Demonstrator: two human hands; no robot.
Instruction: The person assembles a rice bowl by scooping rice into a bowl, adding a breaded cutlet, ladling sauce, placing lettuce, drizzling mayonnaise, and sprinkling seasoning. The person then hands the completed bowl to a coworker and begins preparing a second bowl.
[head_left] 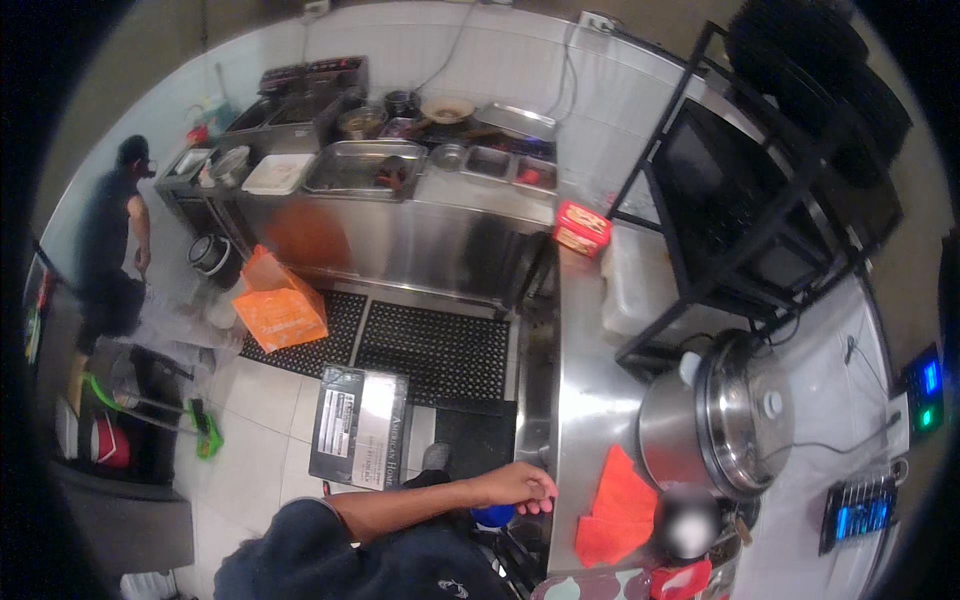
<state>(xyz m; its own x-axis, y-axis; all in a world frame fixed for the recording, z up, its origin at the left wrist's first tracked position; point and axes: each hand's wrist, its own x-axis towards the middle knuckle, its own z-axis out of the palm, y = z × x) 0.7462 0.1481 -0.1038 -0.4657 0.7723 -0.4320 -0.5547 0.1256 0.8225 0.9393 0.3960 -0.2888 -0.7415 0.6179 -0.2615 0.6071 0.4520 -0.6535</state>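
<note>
While only one bare hand (pixel 520 487) is seen, fingers loosely curled on nothing at the near left edge of the long stainless-steel counter (pixel 585 400), the folded orange cloth (pixel 617 508) is found just right of it.

A round object (pixel 688 525) near the steel counter's (pixel 590 400) front edge is blurred beyond telling, the red item (pixel 680 580) beside it is cut off by the lower edge, and the right hand is not seen.
</note>
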